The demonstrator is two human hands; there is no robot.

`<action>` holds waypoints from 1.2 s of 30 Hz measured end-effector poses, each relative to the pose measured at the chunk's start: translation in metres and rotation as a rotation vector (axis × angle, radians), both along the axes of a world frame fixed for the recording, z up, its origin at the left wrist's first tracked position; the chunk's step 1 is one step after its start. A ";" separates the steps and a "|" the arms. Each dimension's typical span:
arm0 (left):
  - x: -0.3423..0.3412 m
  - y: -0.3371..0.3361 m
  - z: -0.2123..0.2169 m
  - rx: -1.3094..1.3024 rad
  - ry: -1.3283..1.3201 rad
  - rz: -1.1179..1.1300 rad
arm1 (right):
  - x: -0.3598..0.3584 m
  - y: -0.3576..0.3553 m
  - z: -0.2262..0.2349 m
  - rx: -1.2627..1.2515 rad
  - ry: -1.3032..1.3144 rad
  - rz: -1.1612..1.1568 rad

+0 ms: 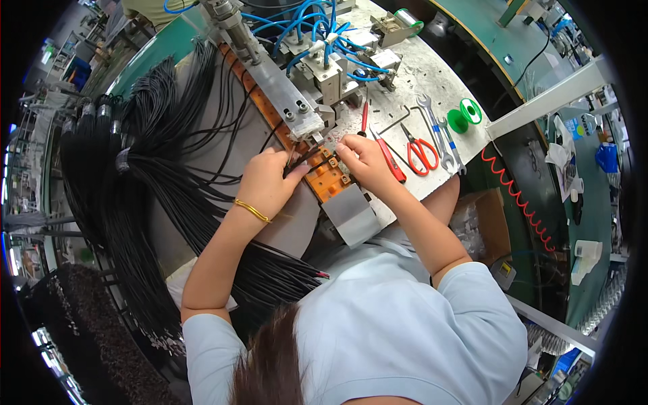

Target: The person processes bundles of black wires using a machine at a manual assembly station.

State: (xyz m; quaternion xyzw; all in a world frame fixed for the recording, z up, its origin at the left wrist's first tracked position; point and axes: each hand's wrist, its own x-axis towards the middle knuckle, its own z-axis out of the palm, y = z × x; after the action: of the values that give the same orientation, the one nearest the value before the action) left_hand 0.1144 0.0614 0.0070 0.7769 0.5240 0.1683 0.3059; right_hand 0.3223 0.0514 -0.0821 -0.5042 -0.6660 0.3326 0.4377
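My left hand [265,181], with a gold bracelet on its wrist, is closed around dark cable ends [301,159] over the orange rail. At the rail's right side my right hand [365,164] makes a pinch; a thin dark strand seems to run to its fingertips, but what they hold is partly hidden. The orange rail [327,182] has small brass-coloured blocks on it and ends at a grey metal plate [353,213]. Just above both hands stands the metal head [306,124] of a machine. Black cables [177,177] spread leftward from it, tied in bundles.
Right of my right hand lie a red-handled tool [389,159], orange-handled scissors [422,155], wrenches [442,138] and hex keys. A green wire spool [466,116] stands near the table edge. Blue air hoses [304,23] cross the machine. A red coiled hose [516,192] hangs at right.
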 end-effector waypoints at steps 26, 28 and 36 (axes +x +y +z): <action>-0.004 -0.002 0.018 -0.672 -0.499 -0.004 | -0.015 -0.012 0.049 0.545 -0.157 0.070; -0.005 -0.001 0.022 -0.686 -0.511 -0.050 | -0.013 -0.013 0.044 0.467 -0.120 0.054; -0.003 -0.004 0.012 -0.430 -0.410 -0.068 | -0.017 -0.017 0.050 0.116 0.003 0.145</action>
State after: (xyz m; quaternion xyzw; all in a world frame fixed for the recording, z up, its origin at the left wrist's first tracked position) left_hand 0.1113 0.0578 0.0189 0.6612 0.4485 0.1963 0.5684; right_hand 0.3058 0.0348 -0.0322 -0.4281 -0.7183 0.3248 0.4419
